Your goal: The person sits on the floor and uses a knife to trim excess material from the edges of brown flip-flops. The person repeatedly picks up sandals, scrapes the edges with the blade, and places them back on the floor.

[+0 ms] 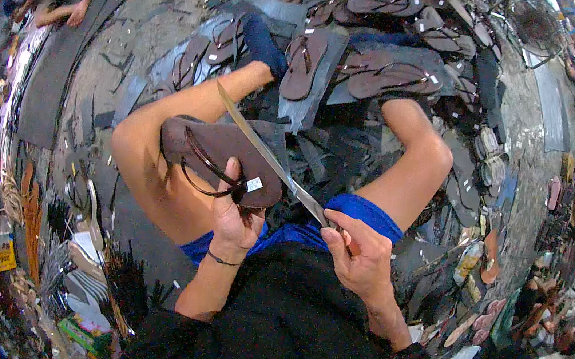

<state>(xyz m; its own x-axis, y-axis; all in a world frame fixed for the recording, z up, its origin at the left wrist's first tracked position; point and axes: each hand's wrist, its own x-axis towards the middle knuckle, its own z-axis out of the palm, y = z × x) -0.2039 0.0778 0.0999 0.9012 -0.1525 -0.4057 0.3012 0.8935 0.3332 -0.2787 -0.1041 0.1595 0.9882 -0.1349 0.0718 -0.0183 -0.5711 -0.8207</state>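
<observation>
My left hand point(235, 227) grips a dark brown flip-flop point(228, 143) by the end nearer me, thumb on top beside the glossy strap. A small white label sticks to its footbed. In my right hand point(363, 255) is a long knife point(266, 148), its handle mostly covered by my fingers. The narrow blade slants up and left along the sole's right-hand edge, its tip reaching past the sandal. I cannot tell whether the blade touches the edge. Dark grey sheet material shows just behind the sandal, between my bent legs.
Several brown flip-flops point(304, 64) lie in front of me over dark scraps. Grey sheet pieces point(549, 113) are at the right, near a pink sandal pile point(484, 321). Bundles of dark strips point(124, 267) stand at my left. Other people sit at the far left.
</observation>
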